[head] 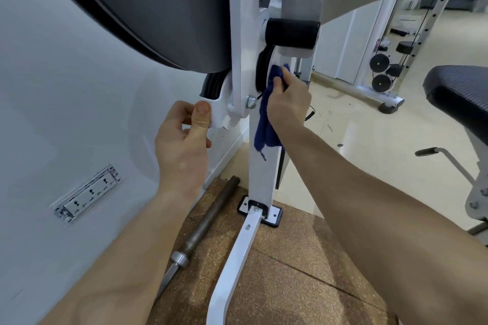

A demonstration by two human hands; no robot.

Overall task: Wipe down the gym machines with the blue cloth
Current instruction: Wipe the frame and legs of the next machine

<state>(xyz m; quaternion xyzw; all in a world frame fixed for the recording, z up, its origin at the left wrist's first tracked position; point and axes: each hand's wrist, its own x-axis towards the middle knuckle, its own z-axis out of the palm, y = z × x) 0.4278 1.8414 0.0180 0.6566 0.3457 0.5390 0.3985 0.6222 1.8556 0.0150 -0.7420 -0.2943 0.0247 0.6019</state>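
Observation:
A white gym machine frame (260, 171) stands upright in the middle, with a large dark pad (148, 8) leaning over it at top left. My right hand (289, 99) grips the blue cloth (265, 126) and presses it against the frame's right side, by a black pulley (262, 72). The cloth's loose end hangs down along the post. My left hand (184, 137) pinches a white bracket (220, 105) on the left of the frame, thumb on its front.
A white wall with a socket strip (87, 194) is on the left. A steel barbell (200, 229) lies on the brown rubber mat (290, 272). A black padded seat (459, 92) is at right, and another white machine with pulleys (383, 71) stands behind.

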